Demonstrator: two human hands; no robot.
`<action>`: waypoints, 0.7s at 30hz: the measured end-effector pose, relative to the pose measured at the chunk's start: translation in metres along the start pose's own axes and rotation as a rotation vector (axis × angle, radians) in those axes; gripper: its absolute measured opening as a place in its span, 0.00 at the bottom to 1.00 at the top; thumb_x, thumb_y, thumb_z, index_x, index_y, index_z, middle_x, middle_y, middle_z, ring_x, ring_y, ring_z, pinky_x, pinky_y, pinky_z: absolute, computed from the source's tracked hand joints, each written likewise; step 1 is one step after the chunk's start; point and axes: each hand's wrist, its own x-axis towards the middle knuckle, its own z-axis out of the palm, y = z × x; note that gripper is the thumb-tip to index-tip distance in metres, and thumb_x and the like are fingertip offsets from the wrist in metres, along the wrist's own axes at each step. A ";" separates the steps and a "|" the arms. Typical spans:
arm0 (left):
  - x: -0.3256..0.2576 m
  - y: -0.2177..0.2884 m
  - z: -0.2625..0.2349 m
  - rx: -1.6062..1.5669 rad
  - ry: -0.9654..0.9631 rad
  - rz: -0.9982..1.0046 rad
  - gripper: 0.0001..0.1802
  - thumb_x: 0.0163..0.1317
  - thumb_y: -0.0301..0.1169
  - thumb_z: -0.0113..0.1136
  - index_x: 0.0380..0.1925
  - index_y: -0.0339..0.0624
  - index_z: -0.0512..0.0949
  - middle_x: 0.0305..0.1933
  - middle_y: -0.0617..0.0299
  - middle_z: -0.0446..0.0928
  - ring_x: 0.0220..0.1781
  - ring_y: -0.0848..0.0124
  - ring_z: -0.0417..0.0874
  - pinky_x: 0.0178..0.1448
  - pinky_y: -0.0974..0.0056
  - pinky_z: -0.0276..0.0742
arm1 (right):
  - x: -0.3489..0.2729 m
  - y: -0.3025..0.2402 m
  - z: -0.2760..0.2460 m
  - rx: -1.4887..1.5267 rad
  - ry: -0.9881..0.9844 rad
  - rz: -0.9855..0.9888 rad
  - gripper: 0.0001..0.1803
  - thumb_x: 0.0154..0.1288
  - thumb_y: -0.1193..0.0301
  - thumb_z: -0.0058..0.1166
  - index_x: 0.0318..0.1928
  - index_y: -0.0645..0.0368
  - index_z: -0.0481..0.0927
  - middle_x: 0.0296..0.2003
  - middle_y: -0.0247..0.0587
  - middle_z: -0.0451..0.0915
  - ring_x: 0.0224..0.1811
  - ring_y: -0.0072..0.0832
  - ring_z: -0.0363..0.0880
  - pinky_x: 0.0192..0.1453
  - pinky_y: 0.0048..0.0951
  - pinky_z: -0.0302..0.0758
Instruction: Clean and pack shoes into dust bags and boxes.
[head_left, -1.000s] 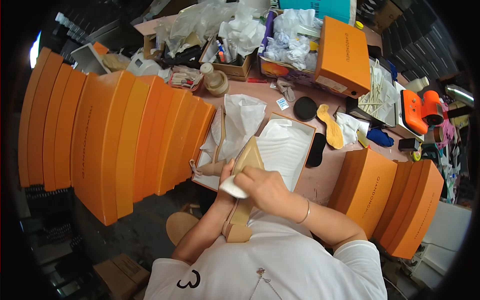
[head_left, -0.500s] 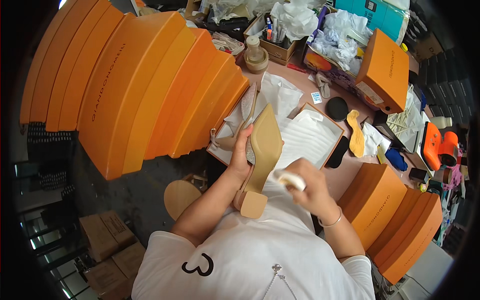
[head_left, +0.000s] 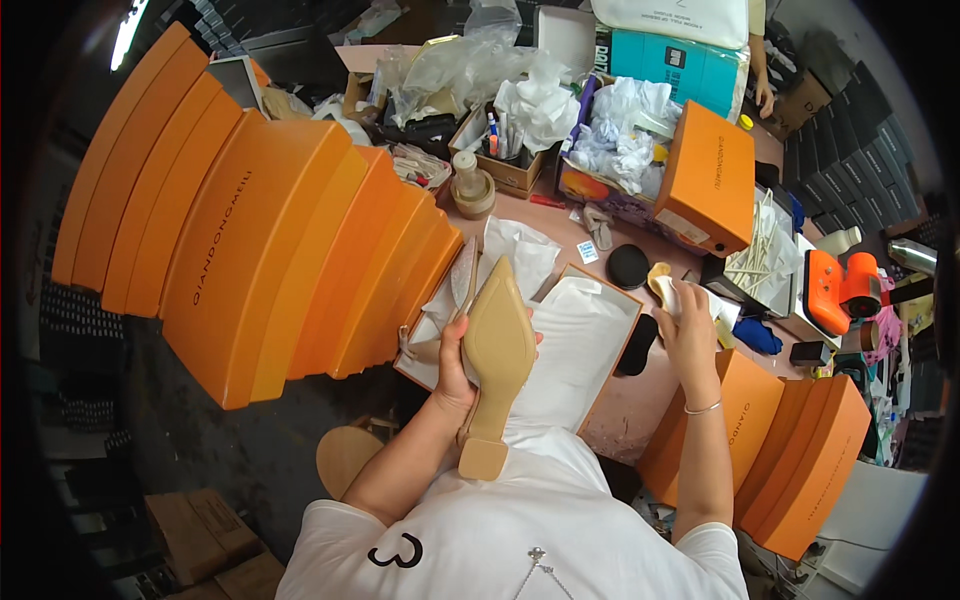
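My left hand (head_left: 455, 372) is wrapped round a high-heeled shoe (head_left: 503, 335), its smooth beige sole facing up and its block heel pointing toward me. Beside its toe, the glittery second shoe (head_left: 462, 278) leans at the left of an open shoebox (head_left: 612, 350) lined with white tissue paper (head_left: 560, 340). Over at the right, my right hand (head_left: 690, 330) is closed on a small wad of white cloth (head_left: 667, 290). That wad touches or covers a yellow, sole-shaped pad (head_left: 655, 275) lying on the table; my fingers partly hide both.
Stacked orange shoeboxes (head_left: 270, 260) rise at the left, with more orange boxes (head_left: 760, 430) near my right arm. A bottle in a tape roll (head_left: 472, 185), a round black lid (head_left: 628, 266) and an orange tool (head_left: 825, 290) lie around. Another person's hand (head_left: 765, 95) shows at far right.
My right hand has moved from beside the shoe's heel out to the yellow pad, carrying the white cloth. My left hand keeps the shoe sole up; the whole view has shifted.
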 end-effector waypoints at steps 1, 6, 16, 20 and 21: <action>0.001 0.001 0.004 0.011 -0.028 0.005 0.46 0.54 0.65 0.48 0.63 0.39 0.64 0.57 0.51 0.70 0.50 0.53 0.79 0.48 0.54 0.81 | -0.001 -0.001 0.001 -0.139 0.035 -0.119 0.30 0.56 0.68 0.65 0.58 0.63 0.69 0.57 0.57 0.70 0.49 0.51 0.76 0.51 0.42 0.74; 0.006 0.004 0.016 0.030 -0.081 0.030 0.47 0.54 0.66 0.48 0.65 0.42 0.62 0.58 0.50 0.70 0.51 0.53 0.79 0.48 0.52 0.81 | -0.039 -0.066 0.020 0.852 -0.351 0.084 0.25 0.60 0.68 0.63 0.55 0.65 0.73 0.47 0.48 0.78 0.52 0.35 0.78 0.57 0.33 0.72; 0.014 -0.001 0.015 -0.018 -0.098 0.067 0.44 0.59 0.63 0.47 0.65 0.40 0.62 0.62 0.49 0.68 0.55 0.53 0.76 0.54 0.52 0.77 | -0.088 -0.128 0.052 1.572 -0.952 0.268 0.20 0.71 0.60 0.51 0.51 0.65 0.74 0.44 0.37 0.79 0.48 0.23 0.76 0.54 0.26 0.73; 0.020 0.000 0.014 0.433 0.118 0.443 0.33 0.63 0.44 0.52 0.63 0.37 0.63 0.62 0.47 0.68 0.62 0.55 0.71 0.62 0.53 0.71 | -0.089 -0.125 0.056 1.452 -0.883 0.383 0.18 0.71 0.61 0.51 0.49 0.64 0.76 0.39 0.34 0.79 0.40 0.18 0.75 0.45 0.23 0.73; 0.022 -0.001 0.016 0.670 0.219 0.642 0.30 0.63 0.38 0.54 0.62 0.36 0.64 0.61 0.47 0.68 0.64 0.55 0.69 0.64 0.53 0.69 | -0.090 -0.124 0.055 1.420 -0.829 0.407 0.17 0.71 0.61 0.51 0.48 0.64 0.76 0.37 0.33 0.79 0.38 0.17 0.75 0.43 0.22 0.73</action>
